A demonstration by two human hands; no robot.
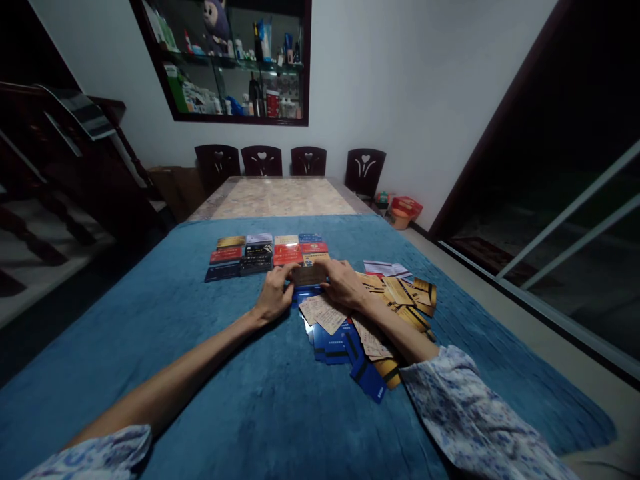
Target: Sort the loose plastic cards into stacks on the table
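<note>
Between left hand (275,295) and right hand (342,281), card (307,274), pinched

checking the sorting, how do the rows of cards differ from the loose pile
The rows of cards form a tidy grid, edges aligned; the loose pile overlaps at all angles. The rows mix red, dark and pale cards; the pile is mostly gold and blue. Both lie on the blue cloth.

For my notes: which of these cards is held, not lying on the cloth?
The brownish card, pinched at its ends by the left hand and right hand; all others lie flat.
</note>
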